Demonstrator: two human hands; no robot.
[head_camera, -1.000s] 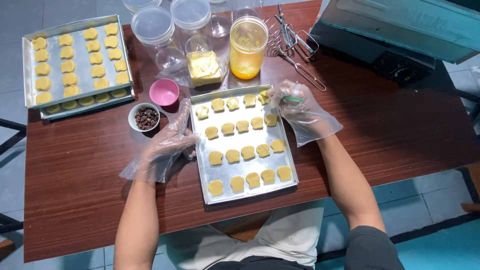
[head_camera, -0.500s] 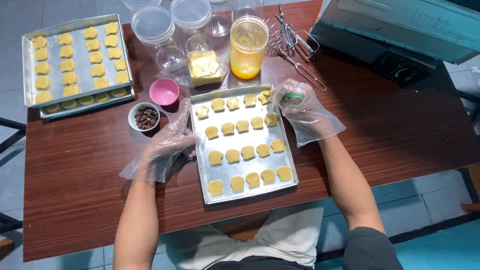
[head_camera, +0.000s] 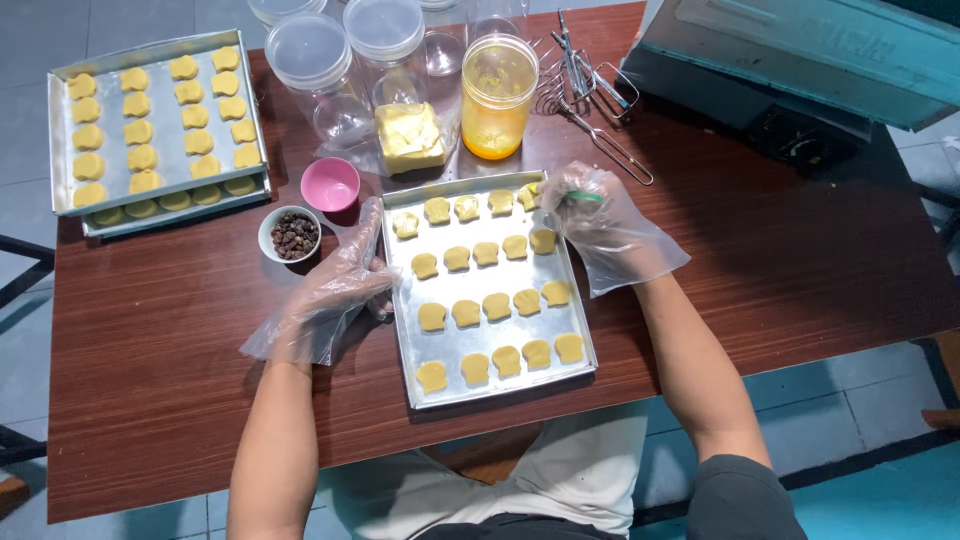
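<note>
A metal baking tray (head_camera: 400, 340) lies in front of me with several yellow dough pieces (head_camera: 486, 253) in rows. My left hand (head_camera: 335, 285), in a loose clear plastic glove, rests against the tray's left rim. My right hand (head_camera: 590, 215), also gloved, is closed on a thin green-handled tool (head_camera: 583, 197) at the tray's far right corner, over the dough piece there (head_camera: 527, 196).
A second filled tray (head_camera: 60, 140) sits at the far left. A bowl of raisins (head_camera: 291, 234), a pink cup (head_camera: 331, 184), a butter block (head_camera: 408, 136), a jar of yellow liquid (head_camera: 497, 95), clear lidded jars (head_camera: 306, 52), whisk beaters (head_camera: 585, 100) and a grey appliance (head_camera: 800, 60) stand behind.
</note>
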